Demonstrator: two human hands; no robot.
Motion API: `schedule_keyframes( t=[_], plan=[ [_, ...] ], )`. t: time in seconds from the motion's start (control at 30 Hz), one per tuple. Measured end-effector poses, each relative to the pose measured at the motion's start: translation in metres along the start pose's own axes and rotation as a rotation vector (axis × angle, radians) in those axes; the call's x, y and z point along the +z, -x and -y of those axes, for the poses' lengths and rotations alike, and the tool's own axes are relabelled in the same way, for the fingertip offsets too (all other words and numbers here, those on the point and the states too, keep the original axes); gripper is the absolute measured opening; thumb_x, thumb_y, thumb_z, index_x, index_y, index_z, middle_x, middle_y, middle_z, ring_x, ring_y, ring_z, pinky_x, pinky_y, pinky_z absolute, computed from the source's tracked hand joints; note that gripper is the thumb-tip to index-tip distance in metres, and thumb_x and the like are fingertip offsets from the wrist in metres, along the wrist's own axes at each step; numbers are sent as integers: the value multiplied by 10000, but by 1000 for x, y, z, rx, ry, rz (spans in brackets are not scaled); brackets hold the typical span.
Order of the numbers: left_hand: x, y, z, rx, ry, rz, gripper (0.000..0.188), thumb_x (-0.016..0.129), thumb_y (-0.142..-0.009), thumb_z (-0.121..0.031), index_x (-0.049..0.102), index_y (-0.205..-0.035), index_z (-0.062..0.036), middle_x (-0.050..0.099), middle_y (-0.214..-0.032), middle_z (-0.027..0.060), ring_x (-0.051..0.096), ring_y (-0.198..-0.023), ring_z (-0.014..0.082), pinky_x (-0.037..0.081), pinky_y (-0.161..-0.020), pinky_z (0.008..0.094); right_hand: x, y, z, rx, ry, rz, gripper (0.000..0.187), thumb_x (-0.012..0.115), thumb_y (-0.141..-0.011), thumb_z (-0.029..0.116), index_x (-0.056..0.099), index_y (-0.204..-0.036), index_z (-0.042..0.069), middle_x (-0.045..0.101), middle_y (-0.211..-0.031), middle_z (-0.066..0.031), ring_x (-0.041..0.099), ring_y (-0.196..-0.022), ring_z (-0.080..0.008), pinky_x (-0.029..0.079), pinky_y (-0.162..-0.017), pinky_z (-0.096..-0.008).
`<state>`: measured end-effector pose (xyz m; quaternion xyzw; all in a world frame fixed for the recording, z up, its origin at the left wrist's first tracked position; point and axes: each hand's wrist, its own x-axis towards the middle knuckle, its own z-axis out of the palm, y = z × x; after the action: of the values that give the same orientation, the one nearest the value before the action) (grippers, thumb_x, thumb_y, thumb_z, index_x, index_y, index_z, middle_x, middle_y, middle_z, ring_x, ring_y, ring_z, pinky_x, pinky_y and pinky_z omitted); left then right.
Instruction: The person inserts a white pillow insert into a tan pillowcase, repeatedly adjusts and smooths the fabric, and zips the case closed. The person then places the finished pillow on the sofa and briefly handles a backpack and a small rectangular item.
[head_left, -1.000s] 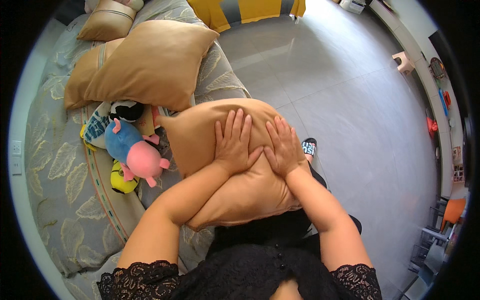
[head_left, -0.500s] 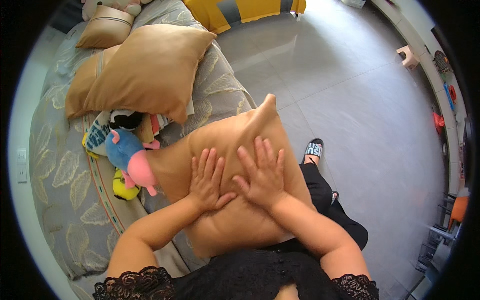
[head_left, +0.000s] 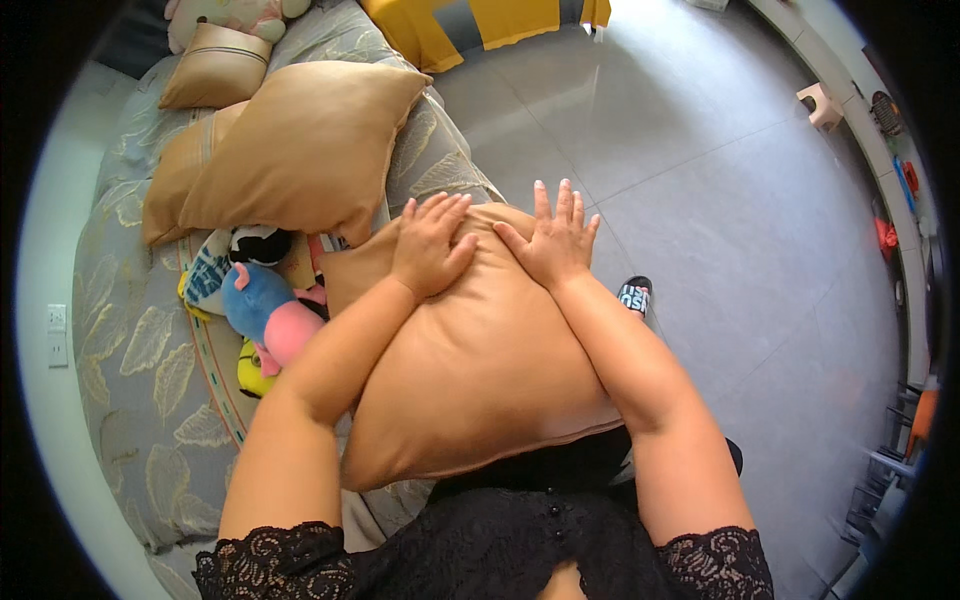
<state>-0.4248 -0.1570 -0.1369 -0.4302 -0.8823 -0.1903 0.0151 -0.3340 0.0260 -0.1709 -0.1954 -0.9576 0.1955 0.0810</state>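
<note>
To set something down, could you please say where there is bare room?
Grey floor between the slipper and pale stool; patterned cover left of the plush toys. Crowded: from those toys to the cushion under the left hand.

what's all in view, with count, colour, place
near cushion: 1, tan, centre
far cushions: 3, tan, upper left
plush: 1, blue and pink, left
yellow toy: 1, yellow, below plush
other toys: count unclear, black, white and blue, beyond plush
pale plush: 1, whitish, top left
cover: 1, grey, left
cloth: 1, yellow and grey, top
stool: 1, pale pink, upper right
wall plates: 2, white, left edge
floor: 1, grey, right
clutter: count unclear, mixed, right edge
slipper: 1, black and white, centre right
top: 1, black, bottom
left hand, right hand: 1 each, bare, on near cushion
</note>
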Motion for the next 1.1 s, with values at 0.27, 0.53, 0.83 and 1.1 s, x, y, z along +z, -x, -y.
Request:
schedule_keyframes(
  t=[0.27, 0.53, 0.83, 1.1],
  plan=[
    [-68, 227, -54, 132, 59, 88, 957, 452, -837, -683, 270, -1476, 6, 165, -1540, 289, 110, -1446, 442, -12, -1121, 591, -86, 182, 19, -538, -149, 80, 816, 506, -820, 686, 413, -1434, 157, 220, -1536, -244, 157, -1428, -428, 21, -1101, -637],
    [49, 206, -33, 17, 82, 3, 963, 360, -865, -700, 191, -1493, 9, 89, -1555, 289, 43, -1445, 462, -41, -1088, 641, 7, 142, -25, -425, -214, -98, 772, 448, -845, 658, 427, -1416, 138, 239, -1537, -208, 170, -1426, -411, 39, -1115, -591],
    [-5, 178, -52, 15, 94, -160, 841, 425, -879, -632, 340, -1447, -18, 236, -1536, 233, 184, -1430, 417, 49, -1121, 587, -44, 106, -25, -397, -216, 80, 768, 501, -880, 566, 327, -1474, 110, 218, -1540, -211, 224, -1393, -434, 187, -1095, -582],
    [-108, 237, -73, -157, 179, -366, 735, 554, -881, -517, 398, -1440, -66, 239, -1543, 213, 211, -1428, 396, 107, -1148, 532, -127, 195, 29, -622, -151, 5, 774, 531, -841, 638, 352, -1478, 235, 184, -1566, -186, 169, -1436, -392, 128, -1107, -627]
  ],
)
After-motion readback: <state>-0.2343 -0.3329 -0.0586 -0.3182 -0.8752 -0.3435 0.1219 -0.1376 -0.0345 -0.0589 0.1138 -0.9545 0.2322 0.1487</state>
